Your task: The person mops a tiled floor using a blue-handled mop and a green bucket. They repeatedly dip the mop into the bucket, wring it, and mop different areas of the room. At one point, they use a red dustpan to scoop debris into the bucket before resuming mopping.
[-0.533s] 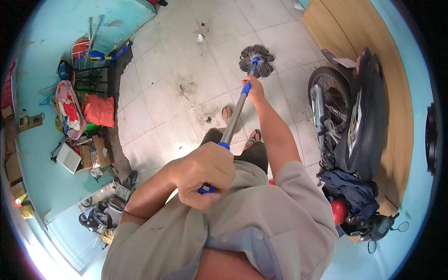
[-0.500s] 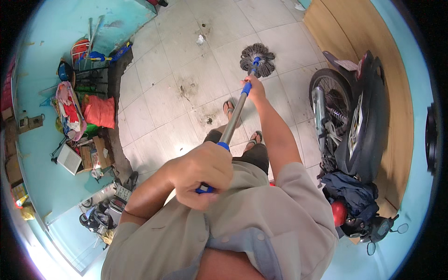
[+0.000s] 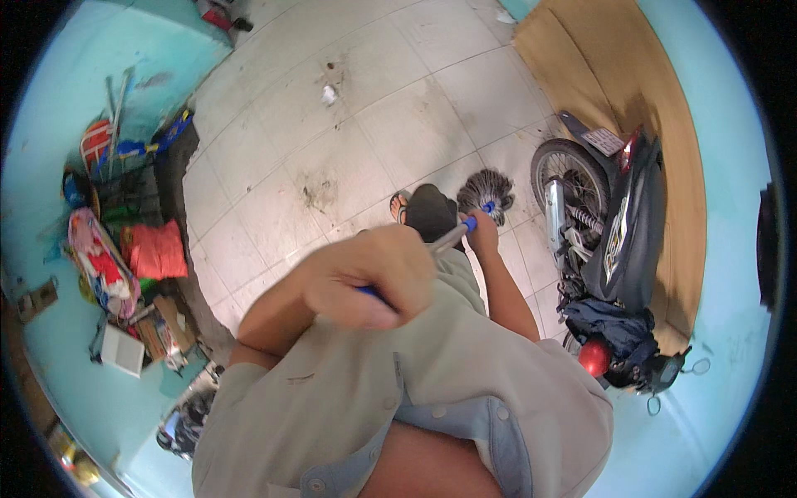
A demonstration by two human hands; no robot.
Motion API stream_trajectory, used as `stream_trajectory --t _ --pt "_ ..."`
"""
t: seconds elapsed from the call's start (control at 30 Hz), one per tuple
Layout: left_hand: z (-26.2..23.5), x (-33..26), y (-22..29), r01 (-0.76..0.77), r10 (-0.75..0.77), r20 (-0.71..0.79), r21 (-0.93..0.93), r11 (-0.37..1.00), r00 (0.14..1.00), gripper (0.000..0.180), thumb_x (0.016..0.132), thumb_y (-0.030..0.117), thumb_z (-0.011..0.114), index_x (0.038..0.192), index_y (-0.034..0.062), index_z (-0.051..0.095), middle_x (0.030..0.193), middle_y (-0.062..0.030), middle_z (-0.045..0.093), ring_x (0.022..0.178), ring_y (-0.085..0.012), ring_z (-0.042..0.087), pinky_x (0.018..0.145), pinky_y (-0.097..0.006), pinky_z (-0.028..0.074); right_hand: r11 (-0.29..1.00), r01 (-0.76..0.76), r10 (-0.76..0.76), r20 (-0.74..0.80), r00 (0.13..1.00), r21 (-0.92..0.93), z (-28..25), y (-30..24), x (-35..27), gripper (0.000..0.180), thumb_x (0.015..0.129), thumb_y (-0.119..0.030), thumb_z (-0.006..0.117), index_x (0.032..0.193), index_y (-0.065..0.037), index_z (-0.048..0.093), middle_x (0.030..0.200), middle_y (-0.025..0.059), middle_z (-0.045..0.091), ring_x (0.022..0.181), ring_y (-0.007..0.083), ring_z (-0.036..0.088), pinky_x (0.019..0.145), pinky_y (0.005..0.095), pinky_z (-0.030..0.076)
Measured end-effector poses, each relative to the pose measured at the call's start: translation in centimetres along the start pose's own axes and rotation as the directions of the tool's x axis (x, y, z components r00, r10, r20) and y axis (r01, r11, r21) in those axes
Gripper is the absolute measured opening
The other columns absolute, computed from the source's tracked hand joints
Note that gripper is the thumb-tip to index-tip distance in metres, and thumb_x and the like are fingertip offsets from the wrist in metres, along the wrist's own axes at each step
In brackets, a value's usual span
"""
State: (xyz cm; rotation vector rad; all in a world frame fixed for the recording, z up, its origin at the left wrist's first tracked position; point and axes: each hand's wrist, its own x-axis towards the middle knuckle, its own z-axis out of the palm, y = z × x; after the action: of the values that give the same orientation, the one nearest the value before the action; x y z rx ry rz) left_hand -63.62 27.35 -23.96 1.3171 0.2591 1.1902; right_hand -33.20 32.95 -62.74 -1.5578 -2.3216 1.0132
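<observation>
I hold a mop with a metal shaft [image 3: 446, 240] and blue grips. My left hand [image 3: 369, 278] is closed around the top end of the shaft, close under the camera. My right hand [image 3: 482, 233] grips the shaft lower down, just above the grey string mop head [image 3: 488, 189]. The mop head rests on the pale tiled floor [image 3: 332, 149] close to my feet, right beside the rear wheel of a parked motorcycle [image 3: 614, 241]. One foot in a sandal [image 3: 401, 206] shows to the left of the mop head.
A dirty patch [image 3: 318, 192] and a scrap of litter [image 3: 330, 94] lie on the tiles ahead. Clutter of bags, a red sack [image 3: 155, 250] and tools lines the turquoise wall on the left. A brown board [image 3: 614, 91] leans along the right wall.
The mop head has been drawn back toward my feet and to the right, near the motorcycle wheel. Both hands came closer to my body, and the view tilted.
</observation>
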Motion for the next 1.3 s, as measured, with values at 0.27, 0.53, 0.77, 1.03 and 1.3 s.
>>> stream_trajectory --t 0.27,0.53,0.77,1.03,1.3 --pt "-9.1 0.5 -1.9 0.13 -0.129 -0.021 0.052 0.99 0.991 0.032 0.085 0.028 0.052 0.062 0.0066 0.047 0.061 -0.0078 0.05 0.053 -0.0304 0.049 0.058 -0.041 0.038 0.999 -0.02 0.017 -0.1 0.995 -0.025 2.9 6.0 5.4 0.02 0.092 -0.024 0.077 0.091 -0.006 0.068 0.084 0.0207 0.07 0.082 0.0446 0.067 0.073 0.0517 0.052" --pt "-23.0 4.4 7.9 0.165 -0.165 -0.015 0.146 0.975 0.986 0.018 0.076 0.02 0.054 0.065 0.0062 0.048 0.064 -0.0075 0.048 0.057 -0.0314 0.049 0.057 -0.043 0.038 0.998 -0.021 0.024 -0.059 0.998 0.056 5.8 -7.4 22.1 0.016 0.087 -0.018 0.074 0.086 -0.005 0.065 0.09 0.0215 0.067 0.087 0.0437 0.066 0.077 0.0527 0.051" --pt "-31.4 9.1 15.7 0.074 -0.068 -0.029 0.36 0.93 0.997 0.03 0.088 0.024 0.053 0.064 0.0068 0.052 0.062 -0.0078 0.053 0.046 -0.0237 0.051 0.046 -0.036 0.038 0.973 0.095 -0.102 0.021 0.995 0.211 8.9 -21.4 40.7 0.032 0.086 -0.024 0.085 0.095 -0.005 0.06 0.079 0.0199 0.065 0.074 0.0398 0.066 0.068 0.0462 0.052" --pt "-34.8 9.0 12.6 -0.002 0.614 -0.588 0.721 0.693 0.526 0.05 0.102 0.055 0.063 0.083 0.0108 0.051 0.071 -0.0069 0.06 0.056 -0.0198 0.056 0.058 -0.034 0.047 0.765 0.49 -0.295 -0.45 0.843 0.417 13.8 -34.2 53.0 0.043 0.082 -0.03 0.091 0.102 -0.006 0.061 0.094 0.0131 0.066 0.08 0.0297 0.063 0.077 0.0391 0.053" --pt "-44.5 10.6 18.7 0.06 -0.184 0.234 0.453 0.889 0.955 0.015 0.079 0.009 0.076 0.082 0.0076 0.062 0.078 -0.0093 0.063 0.062 -0.0277 0.063 0.057 -0.039 0.05 0.801 0.493 -0.519 -0.016 0.855 0.341 12.2 -34.3 55.5 0.026 0.091 -0.028 0.082 0.097 -0.008 0.065 0.094 0.0142 0.069 0.084 0.0346 0.068 0.074 0.0404 0.053"
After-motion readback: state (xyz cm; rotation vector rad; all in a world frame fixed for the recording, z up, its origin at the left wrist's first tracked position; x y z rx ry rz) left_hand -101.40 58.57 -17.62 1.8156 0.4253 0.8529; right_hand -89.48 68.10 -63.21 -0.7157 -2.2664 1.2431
